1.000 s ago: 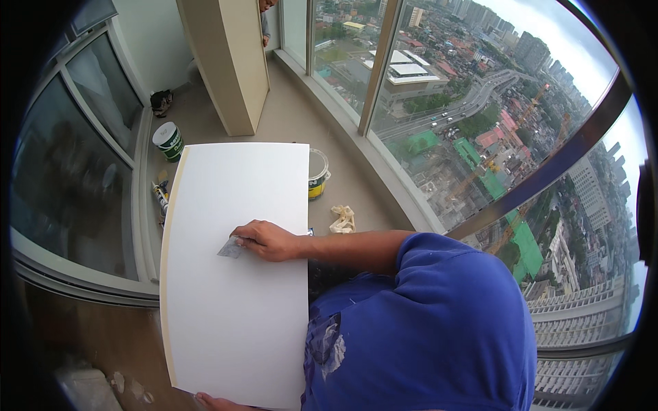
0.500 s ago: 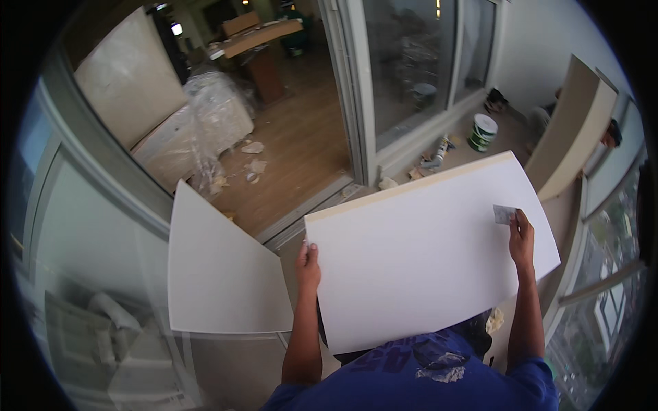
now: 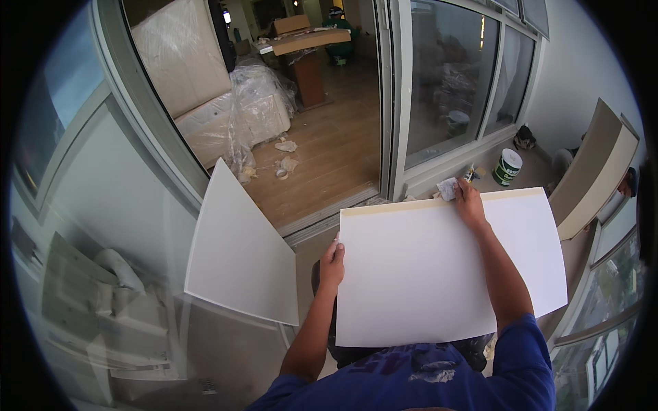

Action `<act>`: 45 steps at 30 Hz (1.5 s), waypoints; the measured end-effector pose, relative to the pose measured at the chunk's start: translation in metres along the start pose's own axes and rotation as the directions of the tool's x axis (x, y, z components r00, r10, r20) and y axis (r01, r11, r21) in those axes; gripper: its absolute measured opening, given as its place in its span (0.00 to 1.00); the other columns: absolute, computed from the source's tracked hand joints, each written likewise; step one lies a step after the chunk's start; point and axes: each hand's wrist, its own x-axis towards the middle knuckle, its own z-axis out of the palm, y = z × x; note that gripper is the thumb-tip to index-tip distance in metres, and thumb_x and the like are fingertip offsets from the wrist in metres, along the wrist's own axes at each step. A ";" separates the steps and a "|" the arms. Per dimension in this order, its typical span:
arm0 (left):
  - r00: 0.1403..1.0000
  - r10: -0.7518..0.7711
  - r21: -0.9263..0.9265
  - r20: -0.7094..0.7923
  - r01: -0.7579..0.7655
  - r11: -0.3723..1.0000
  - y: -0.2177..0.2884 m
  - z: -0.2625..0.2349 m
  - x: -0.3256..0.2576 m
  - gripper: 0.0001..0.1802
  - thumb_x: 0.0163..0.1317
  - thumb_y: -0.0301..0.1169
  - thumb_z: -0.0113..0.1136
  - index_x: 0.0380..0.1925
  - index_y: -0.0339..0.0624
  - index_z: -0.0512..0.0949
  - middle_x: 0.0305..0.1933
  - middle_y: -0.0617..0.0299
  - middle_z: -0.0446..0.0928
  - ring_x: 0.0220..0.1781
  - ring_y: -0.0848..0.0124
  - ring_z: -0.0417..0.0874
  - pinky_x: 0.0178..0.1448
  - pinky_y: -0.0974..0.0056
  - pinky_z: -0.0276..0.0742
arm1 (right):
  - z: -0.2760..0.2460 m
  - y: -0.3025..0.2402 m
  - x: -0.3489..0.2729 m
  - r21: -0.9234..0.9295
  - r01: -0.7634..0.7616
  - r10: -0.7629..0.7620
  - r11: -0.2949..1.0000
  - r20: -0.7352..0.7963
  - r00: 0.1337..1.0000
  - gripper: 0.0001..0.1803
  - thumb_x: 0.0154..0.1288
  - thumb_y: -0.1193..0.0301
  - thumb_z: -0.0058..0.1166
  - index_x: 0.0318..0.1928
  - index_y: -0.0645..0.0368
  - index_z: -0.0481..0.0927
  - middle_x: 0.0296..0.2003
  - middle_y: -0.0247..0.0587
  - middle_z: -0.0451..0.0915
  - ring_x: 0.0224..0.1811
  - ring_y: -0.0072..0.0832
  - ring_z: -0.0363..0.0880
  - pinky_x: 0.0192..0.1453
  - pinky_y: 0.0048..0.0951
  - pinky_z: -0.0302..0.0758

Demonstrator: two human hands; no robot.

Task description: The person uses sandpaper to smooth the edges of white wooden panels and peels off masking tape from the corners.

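A large white panel [image 3: 418, 274] with a tan strip along its far edge lies across my lap. My left hand [image 3: 332, 266] is closed on the panel's left edge, the thumb on top. At the far edge, right of the middle, my right hand [image 3: 469, 203] pinches a small thin grey sheet [image 3: 447, 188]. That sheet reaches out to the left of the fingers, by the tan strip; its material is unclear. My right forearm crosses over the panel's white face.
Another white panel [image 3: 243, 253] leans at the left. Beyond my panel stands a green-and-white bucket [image 3: 507, 167]. A tan curved board [image 3: 595, 171] is upright at the right, a person partly hidden behind it. Plastic-wrapped furniture [image 3: 236, 116] sits past the doorway.
My right hand has moved left and away from me, from the panel's right side to its far edge, carrying the grey sheet. My left hand still grips the left edge. The view has shifted.
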 end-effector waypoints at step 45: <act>0.900 -0.415 0.036 0.134 0.414 0.909 0.102 -0.046 -0.247 0.14 0.77 0.31 0.63 0.52 0.29 0.84 0.43 0.58 0.88 0.41 0.73 0.87 0.49 0.65 0.84 | 0.037 0.055 -0.001 -0.011 -0.098 0.098 0.995 0.101 0.990 0.20 0.83 0.62 0.48 0.63 0.63 0.80 0.47 0.68 0.86 0.53 0.65 0.83 0.57 0.51 0.79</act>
